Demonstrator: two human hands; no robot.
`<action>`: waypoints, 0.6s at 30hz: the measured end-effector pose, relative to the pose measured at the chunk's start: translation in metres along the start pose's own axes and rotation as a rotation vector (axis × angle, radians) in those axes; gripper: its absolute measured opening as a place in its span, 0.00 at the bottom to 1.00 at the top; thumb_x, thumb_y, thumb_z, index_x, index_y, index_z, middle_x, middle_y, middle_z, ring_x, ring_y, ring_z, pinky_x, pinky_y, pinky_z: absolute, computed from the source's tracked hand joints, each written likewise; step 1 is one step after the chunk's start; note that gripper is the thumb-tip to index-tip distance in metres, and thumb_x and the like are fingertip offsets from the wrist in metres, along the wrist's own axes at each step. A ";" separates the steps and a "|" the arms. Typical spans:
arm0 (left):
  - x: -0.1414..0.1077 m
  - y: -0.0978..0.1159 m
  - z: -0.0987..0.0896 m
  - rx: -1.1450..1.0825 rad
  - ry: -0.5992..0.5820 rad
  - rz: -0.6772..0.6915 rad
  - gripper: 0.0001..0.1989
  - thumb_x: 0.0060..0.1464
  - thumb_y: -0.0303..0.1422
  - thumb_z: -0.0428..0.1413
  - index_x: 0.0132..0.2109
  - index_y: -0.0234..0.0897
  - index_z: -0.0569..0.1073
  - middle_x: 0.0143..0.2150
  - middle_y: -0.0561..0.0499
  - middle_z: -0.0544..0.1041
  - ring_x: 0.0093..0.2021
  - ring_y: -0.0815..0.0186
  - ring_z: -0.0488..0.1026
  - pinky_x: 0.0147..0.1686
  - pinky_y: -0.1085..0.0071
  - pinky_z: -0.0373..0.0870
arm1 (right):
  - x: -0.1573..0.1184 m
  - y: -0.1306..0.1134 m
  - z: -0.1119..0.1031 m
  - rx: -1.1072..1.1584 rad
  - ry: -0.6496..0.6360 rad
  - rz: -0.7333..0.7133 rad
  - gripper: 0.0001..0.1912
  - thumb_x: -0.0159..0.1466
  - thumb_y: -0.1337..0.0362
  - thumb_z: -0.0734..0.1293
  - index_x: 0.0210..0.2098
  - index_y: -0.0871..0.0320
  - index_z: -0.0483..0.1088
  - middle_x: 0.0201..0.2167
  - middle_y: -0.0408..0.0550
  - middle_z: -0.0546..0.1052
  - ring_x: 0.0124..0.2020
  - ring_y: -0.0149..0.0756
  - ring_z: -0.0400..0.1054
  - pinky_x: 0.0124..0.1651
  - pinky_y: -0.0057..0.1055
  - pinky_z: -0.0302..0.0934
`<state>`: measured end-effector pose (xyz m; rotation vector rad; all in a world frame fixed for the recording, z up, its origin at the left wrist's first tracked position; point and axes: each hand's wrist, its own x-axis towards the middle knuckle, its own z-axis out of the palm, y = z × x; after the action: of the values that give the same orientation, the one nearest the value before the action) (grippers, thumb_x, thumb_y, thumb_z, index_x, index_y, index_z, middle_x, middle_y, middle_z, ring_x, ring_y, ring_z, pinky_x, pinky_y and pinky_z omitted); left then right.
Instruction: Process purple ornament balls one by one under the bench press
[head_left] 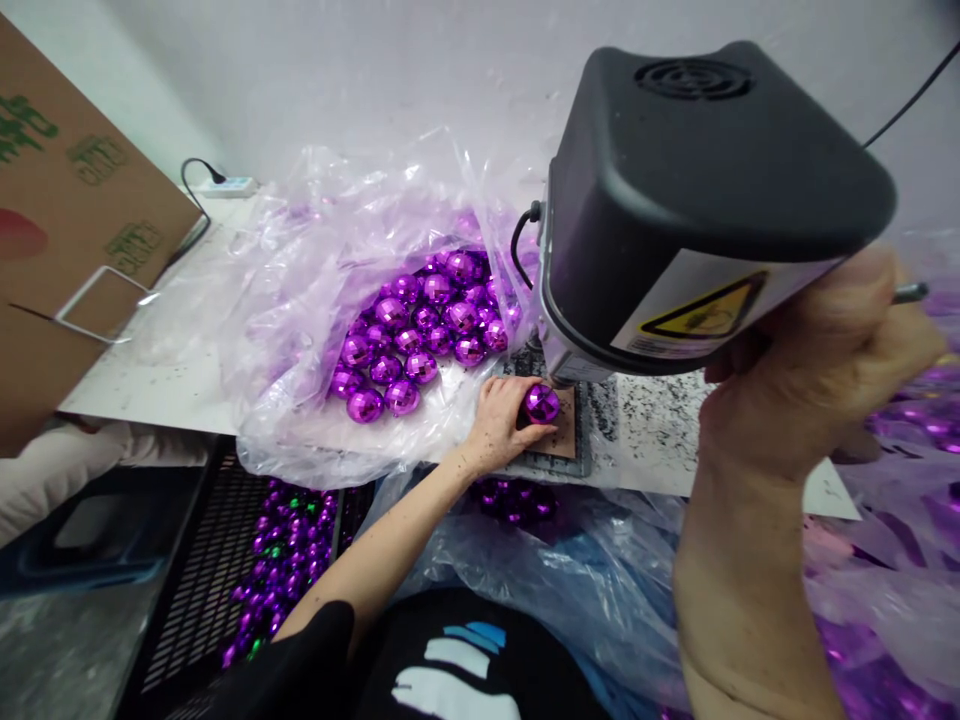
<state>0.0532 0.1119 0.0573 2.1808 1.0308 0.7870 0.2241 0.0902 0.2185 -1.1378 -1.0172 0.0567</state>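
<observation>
My left hand (506, 420) pinches a shiny purple faceted ball (541, 403) between thumb and fingers. The ball rests on a brown board (564, 440) upon the grey base (585, 420) of a bench machine, which looks like a drill press. Its black motor housing (712, 170), with a yellow warning label, hangs over the right side and hides the tool. My right hand (832, 350) is closed round a lever handle (910, 293) at the machine's right; the housing covers some of its fingers. Left of the machine, several similar balls (409, 340) lie in an open clear plastic bag (285, 420).
A cardboard box (82, 200) stands at the left, with a power strip (229, 187) behind it. Dark shavings (645, 420) litter the white table. Below its edge, a black crate (187, 580) holds purple and green beads (289, 550). More purple items in plastic (877, 640) lie at the right.
</observation>
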 end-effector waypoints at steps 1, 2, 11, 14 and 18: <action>0.000 -0.001 0.001 0.001 0.004 0.000 0.27 0.54 0.45 0.62 0.56 0.39 0.68 0.51 0.44 0.74 0.53 0.53 0.68 0.63 0.54 0.53 | 0.000 0.000 0.000 0.004 0.000 -0.001 0.27 0.65 0.45 0.60 0.24 0.64 0.61 0.19 0.40 0.59 0.15 0.17 0.52 0.15 0.21 0.45; 0.000 -0.001 0.001 0.003 0.007 0.001 0.26 0.55 0.46 0.62 0.56 0.39 0.68 0.50 0.44 0.74 0.53 0.53 0.67 0.64 0.53 0.50 | -0.001 -0.001 0.000 0.007 0.004 -0.005 0.27 0.65 0.45 0.60 0.24 0.64 0.61 0.19 0.40 0.59 0.15 0.18 0.52 0.15 0.22 0.45; 0.000 0.002 -0.002 -0.034 -0.028 -0.002 0.25 0.57 0.45 0.60 0.57 0.39 0.68 0.53 0.43 0.73 0.56 0.52 0.66 0.67 0.50 0.45 | -0.040 -0.001 -0.012 -0.080 0.071 -0.114 0.17 0.66 0.56 0.61 0.28 0.64 0.67 0.18 0.40 0.61 0.17 0.23 0.59 0.17 0.25 0.49; 0.000 0.004 -0.003 -0.043 -0.019 0.001 0.26 0.57 0.44 0.60 0.59 0.39 0.67 0.55 0.42 0.72 0.59 0.51 0.64 0.68 0.50 0.45 | -0.049 0.006 -0.015 -0.059 0.087 -0.187 0.13 0.64 0.61 0.62 0.29 0.64 0.69 0.17 0.41 0.62 0.16 0.24 0.60 0.18 0.25 0.50; -0.001 0.004 -0.003 -0.035 -0.017 0.001 0.27 0.57 0.44 0.60 0.59 0.39 0.67 0.57 0.42 0.72 0.61 0.50 0.62 0.68 0.50 0.46 | -0.053 0.017 -0.018 -0.035 0.031 -0.292 0.12 0.62 0.65 0.61 0.27 0.65 0.70 0.17 0.44 0.65 0.16 0.24 0.59 0.19 0.23 0.49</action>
<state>0.0525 0.1095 0.0616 2.1545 1.0005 0.7801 0.2137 0.0577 0.1704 -1.0082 -1.1508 -0.2120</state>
